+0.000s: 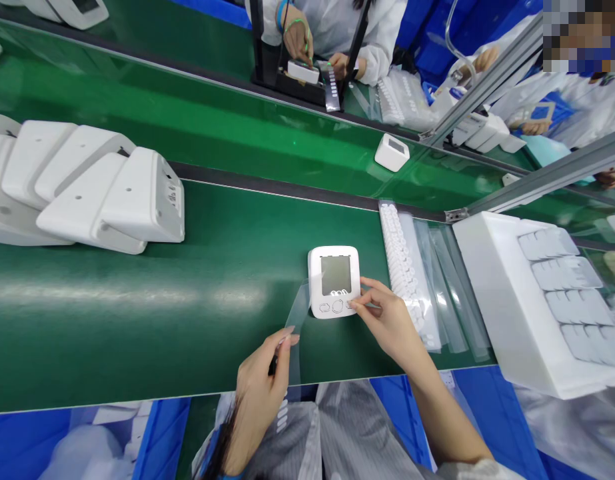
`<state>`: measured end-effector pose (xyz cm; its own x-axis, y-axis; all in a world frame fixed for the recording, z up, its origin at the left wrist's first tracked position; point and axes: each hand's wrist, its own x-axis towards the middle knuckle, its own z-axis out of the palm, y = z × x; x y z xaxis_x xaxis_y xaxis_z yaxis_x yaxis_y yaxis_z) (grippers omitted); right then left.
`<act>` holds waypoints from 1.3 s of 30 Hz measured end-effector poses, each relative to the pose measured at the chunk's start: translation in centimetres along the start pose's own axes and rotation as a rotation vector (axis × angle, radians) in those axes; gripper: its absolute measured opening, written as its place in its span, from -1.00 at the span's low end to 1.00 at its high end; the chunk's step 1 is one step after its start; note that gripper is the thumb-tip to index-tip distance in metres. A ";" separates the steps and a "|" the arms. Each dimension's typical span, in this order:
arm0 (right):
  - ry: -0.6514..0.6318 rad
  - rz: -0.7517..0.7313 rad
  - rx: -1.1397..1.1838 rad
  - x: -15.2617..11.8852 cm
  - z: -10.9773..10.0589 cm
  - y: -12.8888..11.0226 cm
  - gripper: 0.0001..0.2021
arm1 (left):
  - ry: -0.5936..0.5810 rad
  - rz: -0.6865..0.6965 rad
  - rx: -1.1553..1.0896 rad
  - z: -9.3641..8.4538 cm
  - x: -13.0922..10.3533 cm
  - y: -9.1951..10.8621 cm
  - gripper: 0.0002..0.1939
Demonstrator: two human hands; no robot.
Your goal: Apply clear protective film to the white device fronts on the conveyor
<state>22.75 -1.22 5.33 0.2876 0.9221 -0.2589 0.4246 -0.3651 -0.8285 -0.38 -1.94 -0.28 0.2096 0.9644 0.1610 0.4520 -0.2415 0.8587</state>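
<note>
A white device with a square grey screen and a row of buttons, which looks like a blood pressure monitor [336, 281], lies face up on the green work surface. My left hand [267, 373] pinches a clear plastic strip [298, 310] between thumb and finger, left of and below the monitor. The strip's upper end reaches the monitor's left edge; small white marks show on its lower part by my lap. At the monitor's lower right corner, the thumb and forefinger of my right hand [384, 317] are pinched together over the right button. Whatever they hold is too small to make out.
White housings [112, 193] are stacked at the left. Clear strips with white stickers [404, 267] lie right of my right hand, beside a white foam box [507, 293] of grey pieces. Another white device [392, 153] sits beyond the dark rail. A co-worker's hands [300, 40] work opposite.
</note>
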 end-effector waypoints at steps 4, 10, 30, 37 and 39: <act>0.040 0.032 0.083 0.0 -0.1 0.7 -0.69 | 0.005 -0.005 0.003 0.0 -0.1 -0.1 -0.80; 0.097 0.026 0.259 -0.4 0.8 2.2 -0.76 | 0.000 -0.028 0.002 0.0 0.0 -0.1 -0.80; 0.206 -0.109 0.151 1.7 2.4 2.9 -0.51 | -0.124 -0.367 -0.566 1.6 3.4 1.6 -0.67; 0.057 0.050 0.454 0.6 2.2 -0.2 -0.46 | -0.154 -0.487 -0.812 1.4 4.6 3.5 -0.63; -0.017 0.125 0.532 0.8 1.3 -1.3 -0.42 | -0.169 -0.465 -0.897 0.3 5.2 3.6 -0.61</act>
<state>21.34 0.15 5.52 0.2919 0.8796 -0.3758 -0.1065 -0.3605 -0.9266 2.58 2.15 3.46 0.3301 0.8978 -0.2916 -0.2810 0.3884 0.8776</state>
